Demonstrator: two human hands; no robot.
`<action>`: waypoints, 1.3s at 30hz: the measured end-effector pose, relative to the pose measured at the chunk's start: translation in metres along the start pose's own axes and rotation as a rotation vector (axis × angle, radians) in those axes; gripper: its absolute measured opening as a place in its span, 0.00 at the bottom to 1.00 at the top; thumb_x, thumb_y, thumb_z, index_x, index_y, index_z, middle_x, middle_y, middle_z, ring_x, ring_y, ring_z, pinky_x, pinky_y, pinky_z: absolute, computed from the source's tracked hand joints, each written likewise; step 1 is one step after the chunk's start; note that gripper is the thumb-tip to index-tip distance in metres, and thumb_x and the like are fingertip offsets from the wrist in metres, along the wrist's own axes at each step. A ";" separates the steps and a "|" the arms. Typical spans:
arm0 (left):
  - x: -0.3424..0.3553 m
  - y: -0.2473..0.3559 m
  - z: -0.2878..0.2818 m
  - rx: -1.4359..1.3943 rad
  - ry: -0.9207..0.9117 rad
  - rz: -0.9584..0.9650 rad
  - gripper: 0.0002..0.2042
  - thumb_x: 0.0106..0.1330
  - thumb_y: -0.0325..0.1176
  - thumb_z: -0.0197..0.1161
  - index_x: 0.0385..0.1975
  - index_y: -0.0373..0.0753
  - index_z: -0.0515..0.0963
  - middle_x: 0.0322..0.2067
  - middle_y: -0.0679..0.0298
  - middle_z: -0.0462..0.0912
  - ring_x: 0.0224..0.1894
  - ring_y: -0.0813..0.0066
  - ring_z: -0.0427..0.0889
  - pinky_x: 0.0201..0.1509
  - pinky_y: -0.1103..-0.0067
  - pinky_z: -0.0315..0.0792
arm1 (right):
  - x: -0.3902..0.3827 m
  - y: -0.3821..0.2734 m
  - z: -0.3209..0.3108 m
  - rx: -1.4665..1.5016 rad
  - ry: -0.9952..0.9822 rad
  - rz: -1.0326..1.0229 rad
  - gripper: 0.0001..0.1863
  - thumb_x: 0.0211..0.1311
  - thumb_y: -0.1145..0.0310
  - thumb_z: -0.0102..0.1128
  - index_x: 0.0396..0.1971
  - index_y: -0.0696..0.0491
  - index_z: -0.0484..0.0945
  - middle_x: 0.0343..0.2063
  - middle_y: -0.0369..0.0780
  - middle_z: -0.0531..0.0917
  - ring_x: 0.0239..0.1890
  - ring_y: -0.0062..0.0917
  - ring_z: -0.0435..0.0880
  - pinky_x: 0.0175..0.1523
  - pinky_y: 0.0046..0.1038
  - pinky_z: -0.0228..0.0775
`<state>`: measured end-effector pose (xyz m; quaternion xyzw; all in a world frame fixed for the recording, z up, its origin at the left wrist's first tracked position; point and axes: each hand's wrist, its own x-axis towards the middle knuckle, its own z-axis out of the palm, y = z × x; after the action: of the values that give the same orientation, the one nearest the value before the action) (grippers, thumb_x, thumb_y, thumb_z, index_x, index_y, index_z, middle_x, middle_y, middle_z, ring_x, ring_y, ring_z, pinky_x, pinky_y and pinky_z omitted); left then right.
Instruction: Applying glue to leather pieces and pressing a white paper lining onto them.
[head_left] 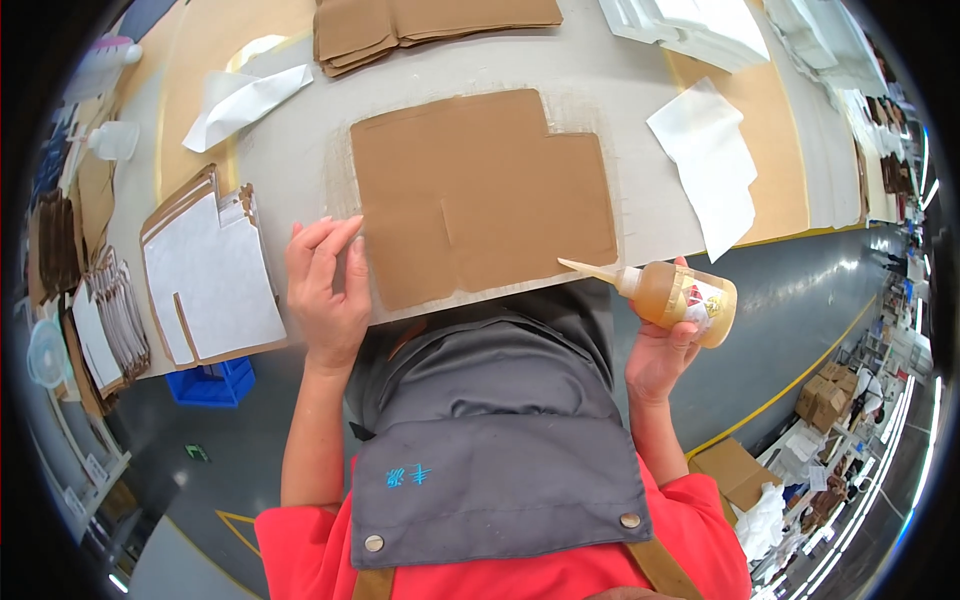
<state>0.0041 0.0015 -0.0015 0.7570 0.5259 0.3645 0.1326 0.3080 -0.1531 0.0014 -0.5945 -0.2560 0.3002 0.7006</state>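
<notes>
One bottle (pixel 688 302) fills right hand (pixel 660 360); left (pixel 332 310) half-open.

Big workshop vibe, pretty busy. Pale grey worktable (pixel 625 95) up front, tan panels showing near both ends. Floor (pixel 790 295) dark grey, kinda shiny, with yellow line (pixel 775 388) running off right. Blue plastic crate (pixel 215 385) under table's left side. Cardboard boxes (pixel 822 398) piled by cluttered shelving, far right. Long white strip lights (pixel 931 440) glaring along right rim, fisheye bending everything.
</notes>
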 end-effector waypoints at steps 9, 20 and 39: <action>-0.001 -0.002 0.001 -0.035 0.030 -0.005 0.11 0.64 0.23 0.62 0.44 0.40 0.82 0.42 0.61 0.80 0.49 0.63 0.80 0.68 0.60 0.64 | -0.010 0.001 0.033 0.033 -0.170 0.055 0.45 0.60 0.44 0.64 0.69 0.50 0.54 0.69 0.47 0.61 0.66 0.35 0.69 0.63 0.40 0.73; 0.000 -0.004 -0.001 -0.063 0.067 -0.033 0.10 0.62 0.24 0.63 0.43 0.41 0.83 0.40 0.64 0.78 0.49 0.64 0.78 0.67 0.59 0.65 | 0.015 -0.032 0.069 0.539 -0.195 0.460 0.41 0.62 0.46 0.62 0.69 0.47 0.57 0.68 0.42 0.63 0.66 0.38 0.69 0.59 0.35 0.78; 0.001 -0.006 0.001 -0.155 0.050 -0.077 0.12 0.60 0.22 0.64 0.43 0.43 0.83 0.40 0.67 0.78 0.47 0.65 0.77 0.67 0.57 0.63 | 0.062 0.014 0.121 -0.210 -0.767 -0.581 0.57 0.29 0.44 0.85 0.59 0.49 0.59 0.51 0.52 0.79 0.55 0.46 0.80 0.63 0.45 0.70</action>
<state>0.0006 0.0044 -0.0050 0.7143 0.5279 0.4177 0.1915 0.2628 -0.0239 0.0071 -0.4127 -0.6795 0.2620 0.5471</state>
